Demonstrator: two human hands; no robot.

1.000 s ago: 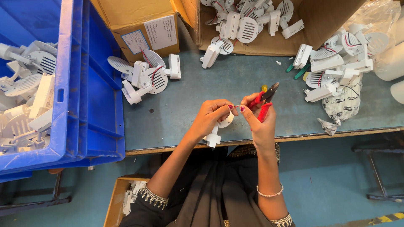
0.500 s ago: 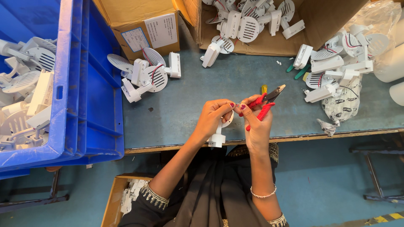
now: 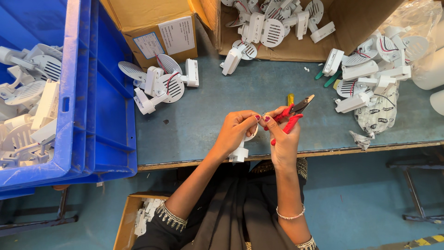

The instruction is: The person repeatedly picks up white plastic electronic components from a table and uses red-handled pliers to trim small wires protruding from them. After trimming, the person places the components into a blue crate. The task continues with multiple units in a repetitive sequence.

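Grey-blue desk [image 3: 208,125] fills the middle of the view, with a blue crate [image 3: 88,92] of white lamp parts at its left edge and two cardboard boxes [image 3: 157,28] along the far edge. More white lamp parts [image 3: 159,85] lie loose near the far left corner, and another heap [image 3: 370,74] sits at the right edge, partly on a plastic bag.

Both hands meet just above the near edge, about the middle of it. The left hand [image 3: 236,134] is closed around a white lamp part [image 3: 240,150], whose square end sticks out below the palm. The right hand [image 3: 284,139] grips red-handled pliers [image 3: 293,115], fingers wrapped on the handles, the tool's nose pointing up and to the right, away from the part. The fingertips of both hands are pinched together at one small spot between them; probably a thin wire is held there, but it is too small to see clearly.

I judge the step in hand to be the handling of that wire on the part, with the pliers only parked in the palm. The next move would call for turning the pliers' nose back toward the part while the left hand keeps it steady.
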